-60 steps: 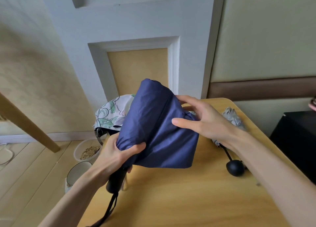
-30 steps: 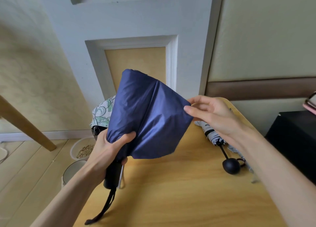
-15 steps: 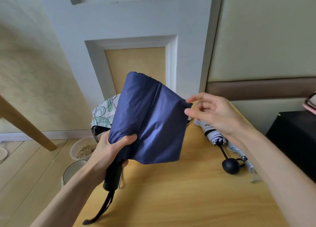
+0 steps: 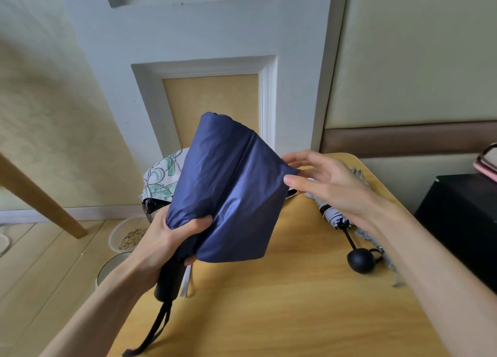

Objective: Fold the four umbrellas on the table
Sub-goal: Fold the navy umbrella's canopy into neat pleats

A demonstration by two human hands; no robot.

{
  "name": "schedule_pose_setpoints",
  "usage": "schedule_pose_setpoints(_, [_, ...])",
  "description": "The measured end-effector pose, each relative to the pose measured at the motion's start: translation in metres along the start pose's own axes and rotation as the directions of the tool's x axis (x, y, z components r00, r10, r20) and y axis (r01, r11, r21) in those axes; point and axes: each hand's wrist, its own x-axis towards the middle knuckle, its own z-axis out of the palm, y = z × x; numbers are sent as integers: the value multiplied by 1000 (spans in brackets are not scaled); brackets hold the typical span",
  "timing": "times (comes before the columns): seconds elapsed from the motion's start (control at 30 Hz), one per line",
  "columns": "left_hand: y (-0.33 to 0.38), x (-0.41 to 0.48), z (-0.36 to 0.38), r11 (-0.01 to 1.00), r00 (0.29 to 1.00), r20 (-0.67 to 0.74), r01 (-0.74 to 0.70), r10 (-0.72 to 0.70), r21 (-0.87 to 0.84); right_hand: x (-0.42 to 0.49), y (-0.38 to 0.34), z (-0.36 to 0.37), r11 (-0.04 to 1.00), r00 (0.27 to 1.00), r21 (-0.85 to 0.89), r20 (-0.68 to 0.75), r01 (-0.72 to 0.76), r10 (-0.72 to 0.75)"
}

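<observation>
Yellow wood of the bench [image 4: 269, 316] fills the near view. Past its near left edge hangs the black strap [image 4: 153, 329] of the navy umbrella [image 4: 231, 190], and above the strap is its black handle [image 4: 169, 281]. My left grip [image 4: 166, 238] is clamped round the bottom of the gathered canopy just above that handle, thumb across the front of the cloth. It holds the umbrella clear of the bench, tilted with its tip up and away from me. The canopy is loose and not yet rolled.

My right grip [image 4: 330, 184] pinches the right corner of the navy cloth between thumb and fingers. Beneath that wrist a pale patterned umbrella [image 4: 333, 216] lies collapsed on the bench, its black ball handle [image 4: 360, 260] pointing toward me. Behind the navy canopy, at the far left edge of the bench, a floral umbrella [image 4: 158, 179] shows. On the floor to the left stand two bowls [image 4: 129, 235], one holding grain. A black cabinet [image 4: 462, 222] stands to the right, and a panelled wall [image 4: 209, 34] is beyond.
</observation>
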Motion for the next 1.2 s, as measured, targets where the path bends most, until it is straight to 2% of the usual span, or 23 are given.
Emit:
schedule_pose_setpoints(0.13, [0, 0, -1, 1000, 1000, 25, -5, 4, 29, 0, -2, 0, 983, 999, 181, 35, 4, -10])
schedule_pose_setpoints(0.2, [0, -1, -1, 999, 999, 32, -5, 4, 34, 0, -4, 0, 979, 997, 206, 68, 9, -23])
schedule_pose_setpoints(0.3, [1, -1, -1, 999, 999, 49, -8, 5, 51, -1, -4, 2, 990, 995, 140, 97, -6, -8])
schedule_pose_setpoints(0.43, [4, 0, -4, 998, 998, 64, -13, 9, 60, 0, -3, 2, 1000, 998, 10, 66, -2, 2])
schedule_pose_setpoints(0.63, [4, 2, -6, 996, 998, 18, -62, 61, 68, -2, 0, 1, 998, 983, -44, 175, -49, 56])
schedule_pose_setpoints(0.7, [5, 2, -7, 993, 998, 6, -66, 66, 96, 1, 2, 1, 998, 993, -62, 114, -12, 19])
schedule_pose_setpoints(0.97, [4, 3, -4, 989, 999, 5, -42, 42, 140, 7, 5, 10, 989, 980, 146, -200, 27, 3])
schedule_pose_setpoints(1.03, [4, 3, -5, 992, 999, 0, -32, 32, 122, 6, 6, 14, 978, 987, 207, -163, 19, 15])
schedule_pose_setpoints(1.13, [5, 3, -5, 996, 999, -27, -16, 18, 86, 4, 5, 13, 985, 996, 167, -67, -47, 58])
schedule_pose_setpoints(1.2, [7, 3, -6, 997, 999, -41, -16, 19, 71, 4, 3, 9, 987, 990, 151, -118, -54, 72])
